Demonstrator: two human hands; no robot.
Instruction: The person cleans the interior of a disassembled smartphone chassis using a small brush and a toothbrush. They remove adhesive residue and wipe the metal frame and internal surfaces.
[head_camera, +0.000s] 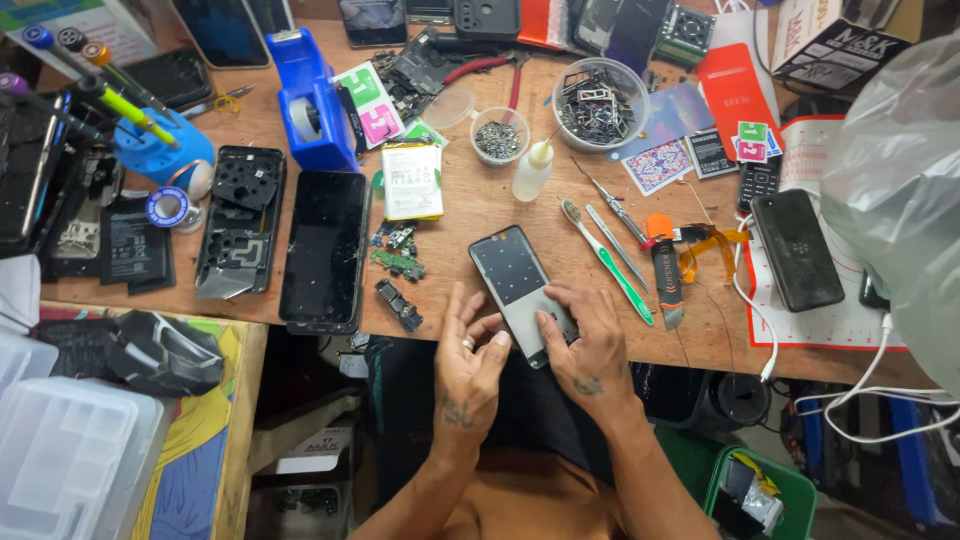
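Opened phone (522, 290) lies flat at the near edge of the wooden bench (470, 200), just left of the green toothbrush (606, 260). Right hand (590, 345) presses fingertips on its lower end. Left hand (468, 365) touches its left side, fingers loosely spread.

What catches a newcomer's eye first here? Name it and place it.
Both hands, left hand and right hand, press on an opened phone at the bench's near edge. Behind it stands a bright blue tape dispenser; a green toothbrush lies just right of the phone.
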